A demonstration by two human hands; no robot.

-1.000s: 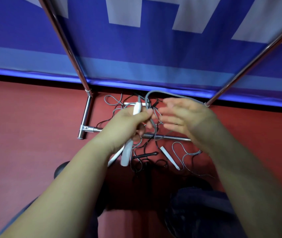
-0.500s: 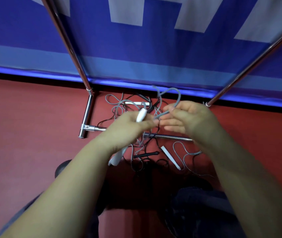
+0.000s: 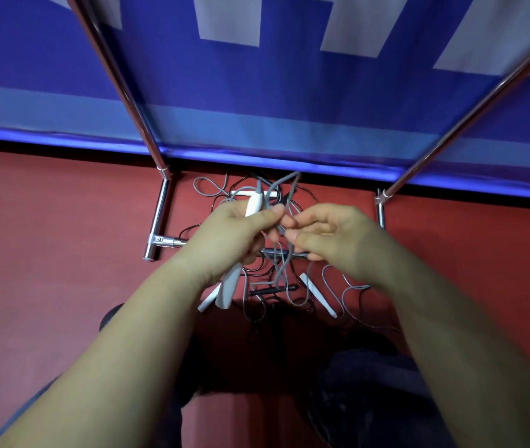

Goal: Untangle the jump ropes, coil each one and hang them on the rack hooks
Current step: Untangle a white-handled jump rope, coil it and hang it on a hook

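**Grey rope being coiled over the pile**

Both hands met just above the rack's floor bar [image 3: 284, 253]. The left hand [image 3: 234, 234] was curled around two white handles [image 3: 229, 286] with its thumb pinning the grey rope [image 3: 281, 185]. The right hand [image 3: 328, 236] pinched that same rope between thumb and fingertips, touching the left thumb. A loop of rope rose just beyond the fingers, and strands hung from them toward the bar.

This looked like the coiling step, early in the task. The next move would call for drawing more rope into the left hand without snagging the tangled ropes [image 3: 334, 286] lying around the bar.
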